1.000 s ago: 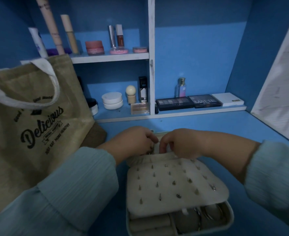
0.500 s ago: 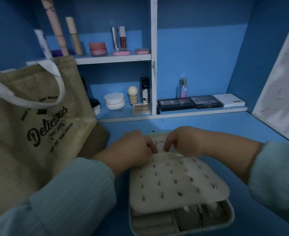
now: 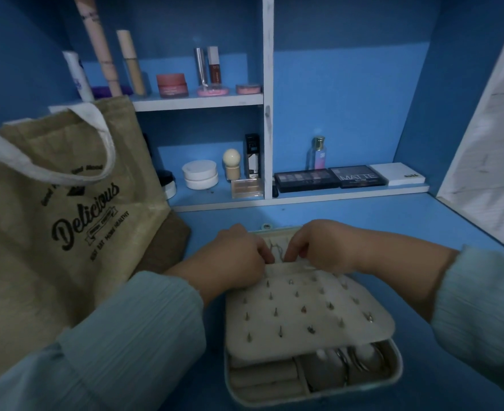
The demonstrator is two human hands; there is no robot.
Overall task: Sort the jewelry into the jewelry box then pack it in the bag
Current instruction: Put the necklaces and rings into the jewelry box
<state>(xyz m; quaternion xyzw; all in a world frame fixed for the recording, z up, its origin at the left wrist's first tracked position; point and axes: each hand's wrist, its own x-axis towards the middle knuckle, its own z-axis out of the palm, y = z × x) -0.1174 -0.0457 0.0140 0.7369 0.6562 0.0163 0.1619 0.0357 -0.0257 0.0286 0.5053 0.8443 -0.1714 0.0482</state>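
The pale jewelry box (image 3: 313, 393) lies open on the blue surface (image 3: 363, 221). Its padded flap (image 3: 307, 312) carries rows of small earrings (image 3: 280, 330). A thin chain (image 3: 276, 250) lies in the lid. The tan bag (image 3: 52, 218) stands upright at the left.

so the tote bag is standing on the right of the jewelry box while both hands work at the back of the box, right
Not quite. In the head view the tote bag stands to the left of the jewelry box, not the right. The left hand and right hand are indeed both at the box's back edge.
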